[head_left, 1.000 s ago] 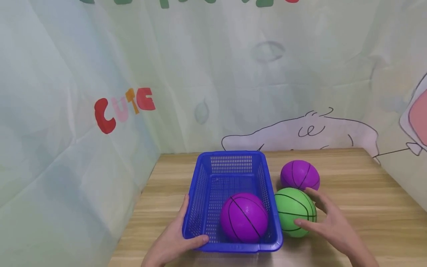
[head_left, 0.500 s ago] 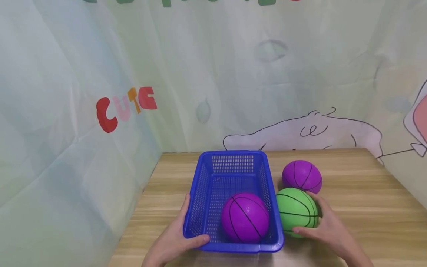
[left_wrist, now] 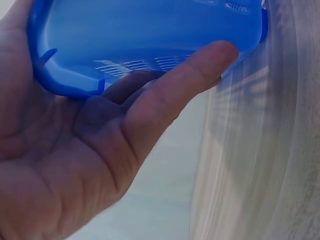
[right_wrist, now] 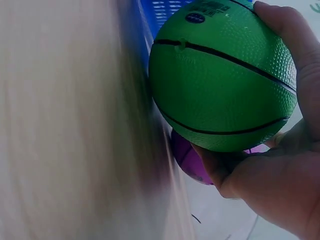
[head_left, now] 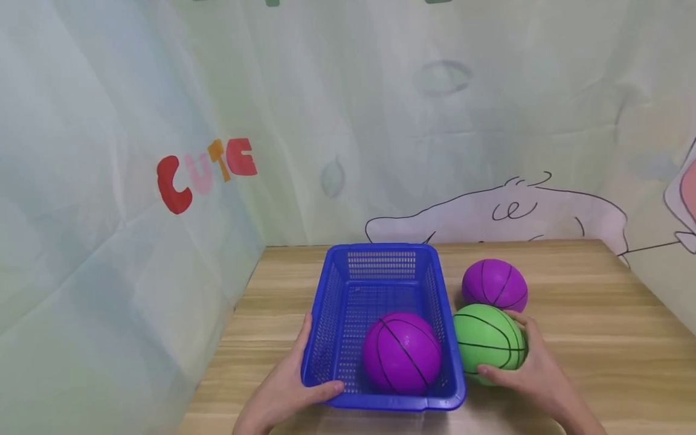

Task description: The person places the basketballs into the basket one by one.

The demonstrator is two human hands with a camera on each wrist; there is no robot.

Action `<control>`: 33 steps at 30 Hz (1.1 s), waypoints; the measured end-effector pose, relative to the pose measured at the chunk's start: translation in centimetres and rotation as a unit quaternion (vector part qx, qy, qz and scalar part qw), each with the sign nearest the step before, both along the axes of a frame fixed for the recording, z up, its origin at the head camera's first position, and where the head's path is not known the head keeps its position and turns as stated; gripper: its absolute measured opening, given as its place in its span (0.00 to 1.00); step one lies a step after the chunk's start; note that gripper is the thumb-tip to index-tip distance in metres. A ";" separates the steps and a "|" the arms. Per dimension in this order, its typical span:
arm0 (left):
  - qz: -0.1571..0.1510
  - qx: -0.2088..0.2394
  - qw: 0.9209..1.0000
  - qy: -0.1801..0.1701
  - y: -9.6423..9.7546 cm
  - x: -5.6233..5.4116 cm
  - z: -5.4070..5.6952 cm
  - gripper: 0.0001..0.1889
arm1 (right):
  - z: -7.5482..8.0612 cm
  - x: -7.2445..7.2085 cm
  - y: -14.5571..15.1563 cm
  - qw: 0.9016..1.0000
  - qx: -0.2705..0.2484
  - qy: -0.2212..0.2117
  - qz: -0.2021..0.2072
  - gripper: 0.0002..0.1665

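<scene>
A blue plastic basket (head_left: 380, 401) stands on the table with a purple ball (head_left: 401, 353) in its near right part. At the near left corner my left hand (head_left: 283, 380) holds the basket, thumb over the rim and fingers along the outer side wall (left_wrist: 150, 35). Just right of the basket is a green ball (head_left: 486, 341) with black basketball lines. My right hand (head_left: 544, 368) grips this ball from the right, thumb in front and fingers behind, as the right wrist view of the green ball (right_wrist: 220, 80) also shows. The green ball partly hides the basket's right outside.
Behind the green ball a second purple ball (head_left: 495, 284) sits on the wooden table (head_left: 598, 338), partly hidden by it. Printed cloth walls (head_left: 304, 121) enclose the table at the back and sides.
My right hand has moved in from beside the green ball, and its fingers and thumb now grip it. The left hand has kept its hold on the basket. The head view has shifted slightly.
</scene>
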State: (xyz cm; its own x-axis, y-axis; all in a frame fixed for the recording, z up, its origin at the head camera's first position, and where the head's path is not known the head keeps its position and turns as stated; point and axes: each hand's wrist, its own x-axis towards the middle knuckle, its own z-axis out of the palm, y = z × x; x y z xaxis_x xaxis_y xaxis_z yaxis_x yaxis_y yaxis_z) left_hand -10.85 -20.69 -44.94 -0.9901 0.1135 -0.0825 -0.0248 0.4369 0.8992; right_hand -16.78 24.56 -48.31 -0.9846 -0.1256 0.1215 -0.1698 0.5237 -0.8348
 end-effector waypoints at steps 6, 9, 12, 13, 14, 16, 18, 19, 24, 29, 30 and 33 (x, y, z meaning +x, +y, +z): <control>-0.001 -0.003 1.000 0.006 0.0 -0.1 0.0 0.75 | 1.3 0.2 1.2 1.000 0.006 0.006 -0.013 0.73; 0.001 -0.011 1.000 0.003 0.0 0.0 0.1 0.75 | 2.2 0.3 1.8 1.000 0.003 0.008 -0.019 0.73; 0.002 -0.015 1.000 0.004 0.0 0.0 0.2 0.75 | 3.2 0.3 2.3 1.000 -0.002 0.011 -0.019 0.73; 0.001 -0.014 1.000 0.005 0.0 0.0 0.2 0.75 | 3.5 0.3 2.4 1.000 -0.002 0.013 -0.018 0.73; 0.001 -0.015 1.000 0.006 0.0 0.0 0.1 0.75 | 3.8 0.3 2.5 1.000 -0.002 0.015 -0.019 0.73; -0.001 -0.014 1.000 0.008 0.0 0.0 0.1 0.75 | 4.5 0.3 2.6 1.000 -0.004 0.023 -0.019 0.73; 0.000 -0.017 1.000 0.008 0.1 0.0 0.1 0.75 | 5.2 0.2 2.5 0.999 -0.007 0.032 -0.018 0.72; 0.000 -0.018 1.000 0.008 0.1 0.0 0.1 0.75 | 5.5 0.0 2.5 0.999 -0.008 0.037 -0.017 0.72; 0.000 -0.009 1.000 0.003 0.1 0.0 0.2 0.75 | 7.1 -0.8 2.1 0.998 -0.011 0.055 -0.009 0.71; 0.001 -0.003 1.000 -0.002 0.1 0.0 0.2 0.75 | 8.5 -1.7 0.9 0.998 -0.014 0.063 0.007 0.71; 0.001 -0.003 1.000 -0.002 0.1 0.0 0.2 0.75 | 8.8 -1.9 0.5 0.998 -0.016 0.063 0.014 0.71; -0.001 0.002 1.000 0.000 0.1 0.0 0.2 0.74 | 9.5 -2.6 -0.7 0.997 -0.021 0.062 0.034 0.70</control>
State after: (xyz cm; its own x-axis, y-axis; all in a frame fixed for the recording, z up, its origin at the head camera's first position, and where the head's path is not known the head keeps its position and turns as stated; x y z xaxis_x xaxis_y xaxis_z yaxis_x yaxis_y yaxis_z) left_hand -10.85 -20.63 -44.78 -0.9899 0.1150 -0.0826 -0.0249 0.4326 0.9012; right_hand -19.35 23.87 -38.85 -0.9514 -0.1831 0.2476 -0.3061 0.4725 -0.8265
